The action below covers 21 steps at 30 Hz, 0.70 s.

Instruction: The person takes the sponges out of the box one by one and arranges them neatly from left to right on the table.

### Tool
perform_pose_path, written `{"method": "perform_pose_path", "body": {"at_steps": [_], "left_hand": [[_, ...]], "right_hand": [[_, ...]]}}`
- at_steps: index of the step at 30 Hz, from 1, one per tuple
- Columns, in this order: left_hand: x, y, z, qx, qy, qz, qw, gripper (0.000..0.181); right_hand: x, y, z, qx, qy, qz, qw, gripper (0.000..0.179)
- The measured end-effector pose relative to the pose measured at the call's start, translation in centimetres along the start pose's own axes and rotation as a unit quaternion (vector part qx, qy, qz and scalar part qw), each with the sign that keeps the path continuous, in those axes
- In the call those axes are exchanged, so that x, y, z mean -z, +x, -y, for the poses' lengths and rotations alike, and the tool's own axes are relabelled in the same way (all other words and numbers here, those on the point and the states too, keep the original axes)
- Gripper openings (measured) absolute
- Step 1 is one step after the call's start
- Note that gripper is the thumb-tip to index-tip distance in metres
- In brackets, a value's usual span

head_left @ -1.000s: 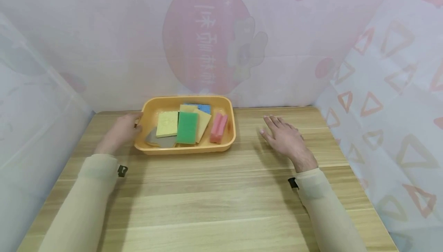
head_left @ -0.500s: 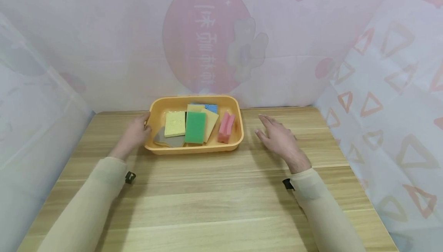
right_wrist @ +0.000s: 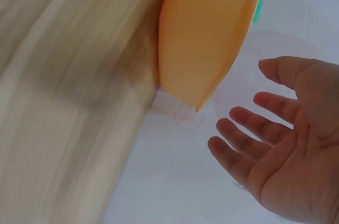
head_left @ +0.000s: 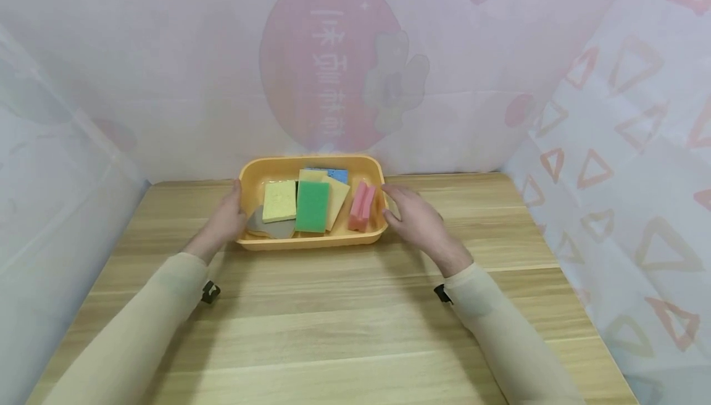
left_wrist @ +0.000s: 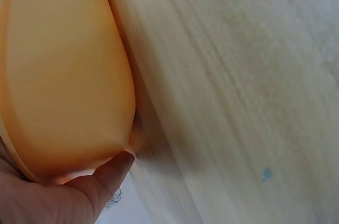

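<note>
An orange plastic tray (head_left: 311, 243) lies at the back of the table. In it are a green sponge (head_left: 312, 207), a pale yellow sponge (head_left: 279, 201), a pink grooved sponge (head_left: 361, 206), a blue speckled piece (head_left: 337, 175), beige pieces (head_left: 340, 192) and a flat grey piece (head_left: 269, 226). My left hand (head_left: 224, 217) presses on the tray's left end; its thumb (left_wrist: 108, 173) reaches the lower edge in the left wrist view. At the right end my right hand (head_left: 416, 217) comes close to the rim, with fingers (right_wrist: 249, 150) spread and holding nothing.
The wood-grain table (head_left: 333, 325) stretches in front of the tray. A printed pink and white sheet (head_left: 194, 71) rises right behind it, and further patterned sheets (head_left: 627, 238) enclose both sides. Each wrist carries a small black device (head_left: 210, 292).
The tray has slid to the right along with my left hand, mostly in the first half second. My right hand has moved left, up to the tray's right end.
</note>
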State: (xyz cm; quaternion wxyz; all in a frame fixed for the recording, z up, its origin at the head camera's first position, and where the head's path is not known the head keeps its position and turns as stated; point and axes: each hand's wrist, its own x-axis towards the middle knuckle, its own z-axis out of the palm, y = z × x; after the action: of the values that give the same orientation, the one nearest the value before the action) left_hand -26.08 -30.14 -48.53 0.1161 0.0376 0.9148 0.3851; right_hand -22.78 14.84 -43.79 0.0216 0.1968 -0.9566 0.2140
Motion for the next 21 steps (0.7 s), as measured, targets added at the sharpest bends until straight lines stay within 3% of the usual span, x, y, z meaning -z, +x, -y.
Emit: {"method": "perform_pose_path", "body": {"at_steps": [6,14,19,21], "left_hand": [[-0.2,0.0,-0.1,0.005,0.015,-0.004,0.9999,0.099],[-0.4,0.0,0.0,0.008,0.031,-0.008,0.9995,0.1],[-0.5,-0.3,-0.4,0.008,0.031,-0.012,0.9994,0.099],[-0.5,-0.4,-0.5,0.007,0.03,-0.013,0.9994,0.097]], "right_hand": [[-0.5,1.4,1.8,0.053,-0.048,0.012,0.9973,0.055],[-1.1,3.0,3.6,0.162,-0.101,0.053,0.9802,0.034],[-2.0,3.9,3.1,0.227,-0.072,0.055,0.9698,0.021],[-3.5,4.2,1.4,0.247,-0.004,0.038,0.9682,0.014]]}}
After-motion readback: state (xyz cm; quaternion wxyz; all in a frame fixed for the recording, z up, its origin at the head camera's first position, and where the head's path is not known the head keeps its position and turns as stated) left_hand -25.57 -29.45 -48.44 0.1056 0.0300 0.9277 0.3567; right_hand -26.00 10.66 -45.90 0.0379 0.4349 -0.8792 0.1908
